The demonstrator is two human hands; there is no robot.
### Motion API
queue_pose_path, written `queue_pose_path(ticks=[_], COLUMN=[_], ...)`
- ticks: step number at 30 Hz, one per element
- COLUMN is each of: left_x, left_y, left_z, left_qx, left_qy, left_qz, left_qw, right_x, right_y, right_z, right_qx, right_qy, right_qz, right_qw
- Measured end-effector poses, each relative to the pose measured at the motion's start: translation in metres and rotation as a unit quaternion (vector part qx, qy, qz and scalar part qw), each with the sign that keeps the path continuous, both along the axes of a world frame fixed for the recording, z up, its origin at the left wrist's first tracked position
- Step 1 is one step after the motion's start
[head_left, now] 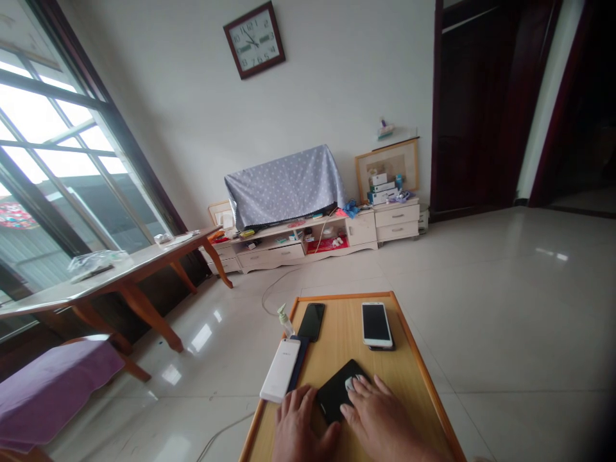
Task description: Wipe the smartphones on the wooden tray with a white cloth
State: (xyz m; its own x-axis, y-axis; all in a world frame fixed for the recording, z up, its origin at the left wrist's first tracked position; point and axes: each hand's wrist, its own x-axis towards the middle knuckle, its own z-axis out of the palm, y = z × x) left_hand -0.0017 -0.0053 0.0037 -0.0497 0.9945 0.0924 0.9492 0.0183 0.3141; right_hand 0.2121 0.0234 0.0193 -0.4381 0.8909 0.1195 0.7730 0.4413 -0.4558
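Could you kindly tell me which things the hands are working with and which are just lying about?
Being handled: the black rectangular smartphone between the left hand and right hand; the small pale pad under the right fingertips.
Lying about: the white smartphone, the second white smartphone, the glossy black smartphone, the clear pump bottle.

Low wooden table [342,333]; phones [312,322]; pump bottle [285,319]

**Both hands palm down at the desk's near end**

My left hand [305,427] and right hand [380,420] lie backs up at the near end of the desk [344,296], just apart. My left fingers [301,404] point forward, gently curled. My right fingers [378,393] spread out, angled inward toward the left hand. My right wrist [421,451] runs out of view at the bottom.
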Motion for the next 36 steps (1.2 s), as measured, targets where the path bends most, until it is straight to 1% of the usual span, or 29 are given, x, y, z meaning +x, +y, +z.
queue_pose_path(ticks=[3,6,8,11,13,15,18,20,22,25,28,32,36], left_x=[0.0,0.001,0.001,0.0,-0.001,-0.001,0.002,0.003,0.003,0.002,0.001,0.002,0.004], left_y=[-0.001,-0.002,-0.001,0.0,0.0,-0.001,-0.002,-0.002,-0.002,0.0,0.001,0.0,-0.002], left_z=[-0.001,0.001,0.003,0.004,0.003,0.002,0.002,0.004,0.007,0.01,0.01,0.006,0.005], left_qx=[0.008,0.008,0.0,-0.017,-0.02,-0.014,0.0,0.001,-0.012,-0.044,-0.056,-0.038,-0.011], left_qy=[0.004,0.01,0.013,0.019,0.022,0.024,0.021,0.02,0.026,0.036,0.04,0.036,0.018], left_qz=[-0.003,-0.001,-0.001,-0.001,-0.003,-0.002,0.002,0.003,0.003,0.0,-0.002,0.002,0.001], left_qw=[1.0,1.0,1.0,1.0,1.0,1.0,1.0,1.0,1.0,0.998,0.998,0.999,1.0], right_x=[-0.002,-0.008,-0.014,-0.024,-0.027,-0.025,-0.019,-0.017,-0.019,-0.026,-0.028,-0.018,-0.004], right_y=[0.0,-0.003,-0.007,-0.013,-0.015,-0.014,-0.01,-0.008,-0.009,-0.012,-0.015,-0.013,-0.005], right_z=[0.0,0.004,0.008,0.013,0.014,0.014,0.014,0.014,0.014,0.016,0.022,0.028,0.023], right_qx=[0.001,-0.016,-0.042,-0.088,-0.097,-0.081,-0.051,-0.046,-0.057,-0.086,-0.092,-0.074,-0.048], right_qy=[0.002,0.015,0.025,0.025,0.028,0.041,0.058,0.058,0.054,0.049,0.052,0.055,0.052], right_qz=[-0.005,-0.001,0.037,0.12,0.141,0.13,0.081,0.06,0.074,0.128,0.156,0.157,0.121], right_qw=[1.0,1.0,0.998,0.989,0.985,0.987,0.994,0.995,0.994,0.987,0.982,0.983,0.99])
